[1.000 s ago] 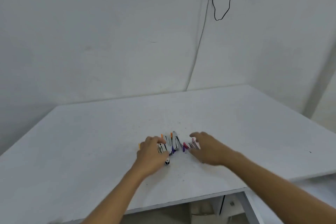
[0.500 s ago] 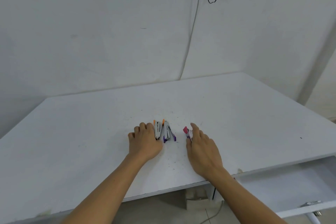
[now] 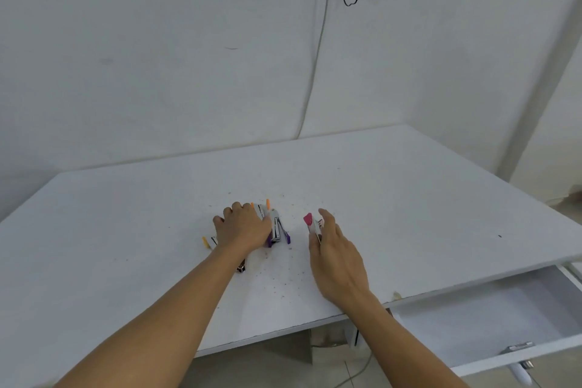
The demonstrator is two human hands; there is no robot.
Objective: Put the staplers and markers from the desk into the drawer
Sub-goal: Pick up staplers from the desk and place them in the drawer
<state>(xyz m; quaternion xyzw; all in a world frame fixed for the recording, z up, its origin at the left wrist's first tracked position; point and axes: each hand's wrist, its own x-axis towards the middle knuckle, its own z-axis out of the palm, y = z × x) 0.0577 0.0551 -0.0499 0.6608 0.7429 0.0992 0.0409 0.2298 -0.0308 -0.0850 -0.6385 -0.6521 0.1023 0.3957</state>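
On the white laminate desk [image 3: 409, 198], the left hand [image 3: 244, 227] is lying palm-down over a small cluster of stationery, its fingers curled over the pile so that most of it is hidden; whether they are actually gripping anything cannot be told. Just beside that hand's thumb side, touching it, a purple-and-silver metal stapler [image 3: 278, 230] is lying with its purple base toward the desk's front edge. Beyond the knuckles, two orange tips [image 3: 268, 202] are poking out next to a grey body, too small to say whether they belong to a stapler or to markers. On the hand's outer side a yellow-capped white marker [image 3: 208, 242] is sticking out, and a small dark-ended piece [image 3: 241, 268] is showing below the left wrist. The right hand [image 3: 337, 255], well apart from that cluster, is closing its thumb and fingers around a pink-and-silver stapler [image 3: 311, 223], whose pink end is rising above the fingertips. So two staplers are countable for certain and one marker clearly. At the lower right, the white drawer [image 3: 491, 312] with a metal handle is standing pulled open beneath the desk edge.
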